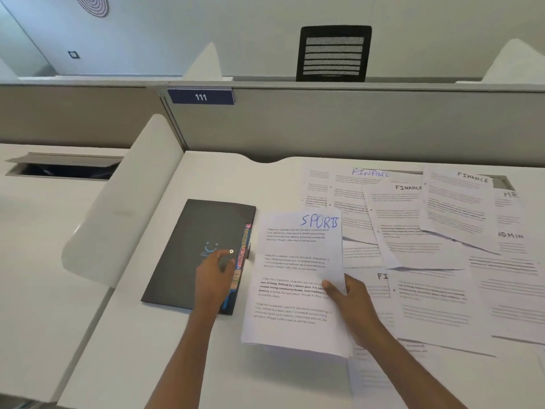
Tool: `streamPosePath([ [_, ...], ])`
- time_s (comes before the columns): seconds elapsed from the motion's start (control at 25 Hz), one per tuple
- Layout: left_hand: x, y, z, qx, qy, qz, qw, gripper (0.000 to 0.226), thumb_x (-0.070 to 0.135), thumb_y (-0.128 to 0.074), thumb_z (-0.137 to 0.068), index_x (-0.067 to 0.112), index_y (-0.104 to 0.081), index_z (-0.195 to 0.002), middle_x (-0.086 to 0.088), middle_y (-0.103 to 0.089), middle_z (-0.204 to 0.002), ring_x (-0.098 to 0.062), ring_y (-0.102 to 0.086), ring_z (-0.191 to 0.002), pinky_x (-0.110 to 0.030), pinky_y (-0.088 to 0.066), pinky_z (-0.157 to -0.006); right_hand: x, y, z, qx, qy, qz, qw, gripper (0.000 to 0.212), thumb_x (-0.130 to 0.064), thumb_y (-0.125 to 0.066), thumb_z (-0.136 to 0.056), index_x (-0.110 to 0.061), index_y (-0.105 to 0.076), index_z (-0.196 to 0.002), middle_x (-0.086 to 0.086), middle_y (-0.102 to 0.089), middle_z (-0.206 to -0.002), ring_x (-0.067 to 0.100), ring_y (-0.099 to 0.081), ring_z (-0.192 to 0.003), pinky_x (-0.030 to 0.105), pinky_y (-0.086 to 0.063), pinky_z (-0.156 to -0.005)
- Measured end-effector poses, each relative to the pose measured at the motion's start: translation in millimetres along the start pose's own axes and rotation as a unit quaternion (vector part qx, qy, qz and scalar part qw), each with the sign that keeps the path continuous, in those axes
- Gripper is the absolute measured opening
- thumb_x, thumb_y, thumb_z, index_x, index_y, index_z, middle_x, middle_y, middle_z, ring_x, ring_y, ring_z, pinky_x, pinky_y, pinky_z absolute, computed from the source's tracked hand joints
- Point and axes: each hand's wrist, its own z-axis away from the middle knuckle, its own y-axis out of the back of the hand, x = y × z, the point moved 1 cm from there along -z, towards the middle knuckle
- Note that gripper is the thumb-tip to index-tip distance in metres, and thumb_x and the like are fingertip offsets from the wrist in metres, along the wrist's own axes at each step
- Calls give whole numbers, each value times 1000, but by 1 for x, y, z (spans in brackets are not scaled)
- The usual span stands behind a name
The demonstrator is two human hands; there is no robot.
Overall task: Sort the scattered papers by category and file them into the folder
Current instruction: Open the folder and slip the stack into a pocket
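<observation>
On your left, the dark folder (188,249) lies closed and flat on the white desk (141,349), a pale smiley face printed on its cover. Beyond it the partition carries a blue sign (200,97) reading "111". Your left hand (215,273) rests on the cover near its right edge, fingers reaching toward a small round stud; the blur hides whether they grip anything. Coloured tabs (242,255) show along that edge.

Just beside the folder, your right hand (351,302) pinches the SPORTS sheet (295,261) at its right edge, thumb on top. The sheet is titled "SPORTS" in blue handwriting above printed paragraphs.

To the right, the scattered papers (427,305) overlap across the desk. Three are headed "FINANCE", one shows only "FI", and the farthest right read "HR" and "ADMIN".
</observation>
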Motion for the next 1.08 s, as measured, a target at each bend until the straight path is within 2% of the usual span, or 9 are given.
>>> streamPosePath([
  [0.08, -12, -5, -12, 1, -32, -128, 991, 51, 32, -70, -98, 14, -57, -144, -15, -61, -145, -31, -61, -127, -46, -50, -109, 3, -12, -1, 9, 0, 8, 1000, 22, -24, -70, -99, -19, -74, -120, -5, -81, -109, 12, -79, -96, 23, -62, -73],
  [0.16, -19, -11, -19, -30, -8, -255, 966, 79, 47, -67, -96, 16, -34, -161, -18, -29, -169, -42, -23, -157, -59, -23, -125, 6, -21, -1, 16, -2, 15, 1000, 24, -24, -69, -99, -20, -72, -123, -6, -80, -112, 9, -78, -96, 23, -62, -75],
  [0.24, -21, -15, -24, -67, 16, -299, 952, 93, 59, -64, -93, 20, -19, -165, -19, -10, -174, -44, -1, -161, -68, -10, -124, 10, -29, -2, 25, -11, 16, 1000, 25, -24, -69, -99, -22, -71, -124, -7, -79, -112, 9, -78, -95, 24, -63, -75],
  [0.32, -23, -19, -27, -91, 22, -307, 947, 99, 63, -64, -91, 22, -14, -166, -18, -3, -175, -44, 5, -161, -74, -7, -121, 12, -34, -3, 34, -21, 17, 999, 24, -24, -69, -99, -24, -70, -123, -7, -79, -112, 10, -78, -94, 25, -63, -74],
  [0.56, -22, -19, -28, -132, 48, -306, 941, 81, 51, -60, -99, 20, -22, -164, -17, -10, -174, -48, -3, -160, -78, -17, -119, 10, -41, -5, 55, -32, 31, 998, 22, -26, -71, -98, -24, -72, -120, -9, -80, -110, 4, -77, -90, 21, -61, -72],
  [0.68, -17, -14, -26, -125, 23, -294, 947, 50, 41, -47, -105, 12, -45, -147, -18, -46, -157, -50, -35, -148, -72, -36, -114, 1, -43, -7, 66, -26, 30, 997, 21, -26, -70, -98, -24, -72, -119, -10, -80, -109, 6, -77, -90, 24, -62, -73],
  [0.8, -9, 2, -25, -80, -35, -242, 966, 26, 25, -41, -107, 6, -58, -110, -17, -70, -107, -40, -68, -101, -54, -59, -89, -12, -46, -10, 83, -18, 19, 996, 19, -23, -69, -99, -25, -73, -117, -6, -80, -108, 12, -79, -91, 34, -65, -77],
  [0.92, -9, 21, -33, -81, -46, -216, 972, 24, 11, -40, -107, 4, -54, -88, -18, -66, -85, -39, -69, -79, -48, -59, -74, -27, -53, -15, 92, 4, 39, 995, 24, -21, -67, -100, -19, -72, -123, -5, -79, -112, 17, -77, -98, 43, -64, -87],
  [1.08, -12, 46, -48, -83, -23, -157, 984, 32, 7, -38, -107, 8, -44, -75, -9, -53, -70, -28, -51, -65, -36, -38, -61, -49, -76, -21, 108, 62, 76, 989, 30, -18, -63, -102, -14, -69, -131, -4, -75, -120, 16, -72, -107, 38, -60, -96],
])
